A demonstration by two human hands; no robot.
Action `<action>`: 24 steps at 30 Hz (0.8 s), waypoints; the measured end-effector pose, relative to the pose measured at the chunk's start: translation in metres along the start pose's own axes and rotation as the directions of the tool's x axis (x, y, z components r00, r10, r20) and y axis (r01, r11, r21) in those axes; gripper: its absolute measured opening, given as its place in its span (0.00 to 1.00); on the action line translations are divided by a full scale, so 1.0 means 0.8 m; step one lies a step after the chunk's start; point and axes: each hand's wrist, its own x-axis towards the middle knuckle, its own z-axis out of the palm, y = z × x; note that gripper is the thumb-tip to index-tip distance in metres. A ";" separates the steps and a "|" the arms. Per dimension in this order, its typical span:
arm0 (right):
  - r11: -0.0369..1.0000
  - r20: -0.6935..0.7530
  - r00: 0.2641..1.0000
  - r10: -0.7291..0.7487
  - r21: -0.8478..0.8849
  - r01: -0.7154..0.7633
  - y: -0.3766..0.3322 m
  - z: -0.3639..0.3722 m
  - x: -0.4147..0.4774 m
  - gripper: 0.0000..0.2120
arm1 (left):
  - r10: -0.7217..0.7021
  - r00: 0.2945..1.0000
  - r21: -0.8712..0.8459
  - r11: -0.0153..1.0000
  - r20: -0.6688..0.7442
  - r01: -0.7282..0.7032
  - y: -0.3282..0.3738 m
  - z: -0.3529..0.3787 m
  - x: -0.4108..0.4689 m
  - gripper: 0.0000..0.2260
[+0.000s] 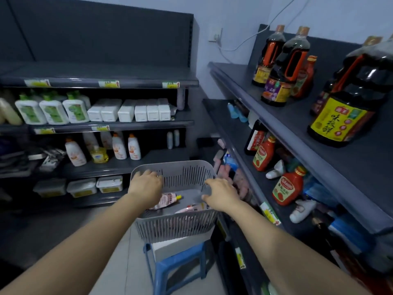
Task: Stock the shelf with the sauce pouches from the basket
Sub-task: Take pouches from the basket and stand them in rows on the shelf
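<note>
both hands are clamped on the grey basket point(176, 226), left hand point(146, 185) curled over the far-left rim and right hand point(222, 195) gripping the right wall, probably to steady it on the blue stool point(180, 262). the sauce pouches point(168, 200) lie inside on the bottom, none on the shelf point(225, 120) to the right yet.

Carries dark soy sauce bottles point(282, 81) on the top shelf point(244, 81). Holds red ketchup bottles point(287, 186) on the shelf below point(225, 120).
</note>
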 end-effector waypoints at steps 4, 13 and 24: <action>1.000 0.099 0.995 0.014 0.000 -0.014 0.014 0.021 0.052 0.22 | -0.017 0.996 -0.005 1.000 0.091 0.018 -0.001 0.031 0.040 0.18; 0.994 0.325 0.939 0.109 -0.031 -0.105 0.040 0.097 0.152 0.22 | 0.014 0.959 -0.071 0.997 0.284 0.006 -0.003 0.137 0.144 0.20; 0.970 0.466 0.852 0.238 -0.159 -0.184 0.067 0.189 0.212 0.21 | 0.053 0.867 -0.091 0.996 0.495 -0.009 -0.001 0.251 0.207 0.25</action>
